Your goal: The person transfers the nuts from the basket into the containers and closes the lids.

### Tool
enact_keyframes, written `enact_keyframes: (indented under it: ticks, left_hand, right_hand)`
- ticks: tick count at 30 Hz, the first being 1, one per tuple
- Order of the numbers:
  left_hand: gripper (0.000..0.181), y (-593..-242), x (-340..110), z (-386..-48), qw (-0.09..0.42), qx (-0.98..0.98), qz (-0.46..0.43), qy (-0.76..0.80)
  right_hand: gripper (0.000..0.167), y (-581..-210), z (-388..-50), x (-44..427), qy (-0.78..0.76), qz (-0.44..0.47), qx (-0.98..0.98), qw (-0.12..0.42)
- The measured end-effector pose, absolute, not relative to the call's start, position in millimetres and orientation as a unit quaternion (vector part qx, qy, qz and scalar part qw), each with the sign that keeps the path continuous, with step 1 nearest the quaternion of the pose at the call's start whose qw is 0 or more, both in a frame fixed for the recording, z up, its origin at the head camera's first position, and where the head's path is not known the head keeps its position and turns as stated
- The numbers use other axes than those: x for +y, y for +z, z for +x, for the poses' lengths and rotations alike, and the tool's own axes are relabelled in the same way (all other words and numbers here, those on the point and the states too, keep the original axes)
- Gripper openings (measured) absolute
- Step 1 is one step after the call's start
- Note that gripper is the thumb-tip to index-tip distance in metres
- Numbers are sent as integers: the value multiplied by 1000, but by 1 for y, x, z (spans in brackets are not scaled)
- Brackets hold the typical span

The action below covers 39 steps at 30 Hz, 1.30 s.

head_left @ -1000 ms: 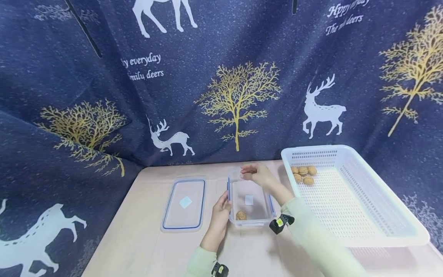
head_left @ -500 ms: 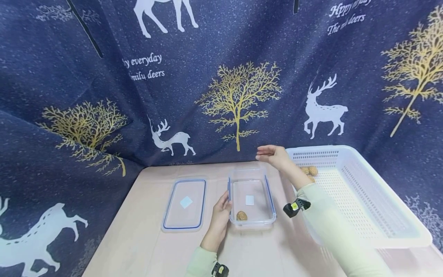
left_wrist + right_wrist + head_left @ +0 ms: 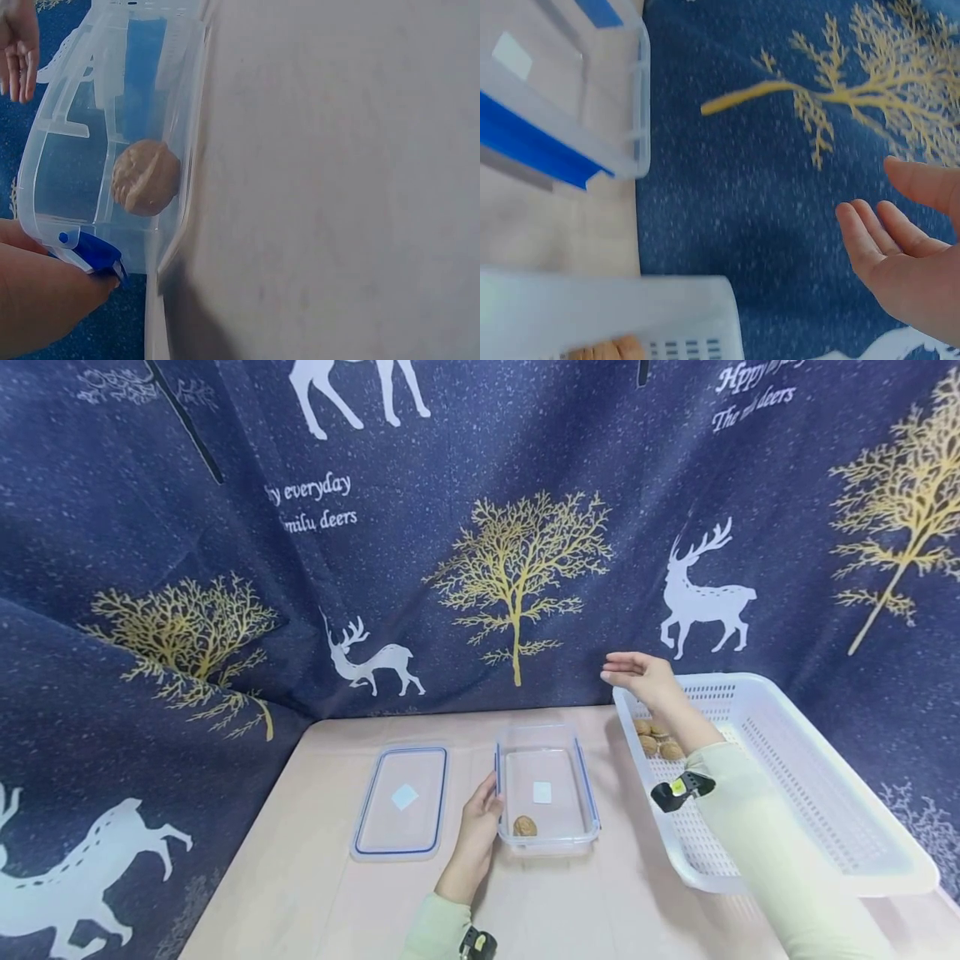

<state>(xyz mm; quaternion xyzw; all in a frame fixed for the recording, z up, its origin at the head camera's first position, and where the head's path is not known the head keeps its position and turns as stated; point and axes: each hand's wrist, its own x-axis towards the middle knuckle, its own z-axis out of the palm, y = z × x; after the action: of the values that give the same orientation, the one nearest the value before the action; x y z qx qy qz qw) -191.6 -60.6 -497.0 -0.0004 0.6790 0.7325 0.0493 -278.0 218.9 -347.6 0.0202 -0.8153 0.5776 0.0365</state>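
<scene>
A clear food container (image 3: 551,841) with blue side clips stands mid-table, with one walnut (image 3: 525,826) in its near-left corner. The left hand (image 3: 477,827) holds the container's left side; in the left wrist view its digits (image 3: 52,300) lie against a blue clip (image 3: 96,253). My right hand (image 3: 643,680) hovers over the back-left corner of a white plastic basket (image 3: 892,881). Nothing is in its fingers, which stretch out loosely with the thumb apart in the right wrist view. Several walnuts (image 3: 670,750) lie in the basket's back-left corner, partly behind the right forearm.
A clear lid (image 3: 401,831) with a blue seal lies flat to the left of the container. A dark blue curtain (image 3: 465,610) printed with deer and trees hangs behind the table (image 3: 315,852). The basket takes up the right side.
From above the container, the right hand has moved right and up to the basket's back-left corner. The left hand, container, lid and the walnut inside stay where they were.
</scene>
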Motion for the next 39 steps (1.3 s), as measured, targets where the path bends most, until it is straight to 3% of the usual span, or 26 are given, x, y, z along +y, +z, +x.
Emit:
enact_keyframes:
  ticks: [19, 39]
  left_hand:
    - [49, -500, -60, -193, 45, 677, -10, 735]
    - [49, -501, -62, -193, 47, 672, -3, 739]
  right_hand:
    - [58, -375, -286, 285, 607, -44, -786, 108]
    - [54, -433, -287, 317, 617, -105, -773, 106]
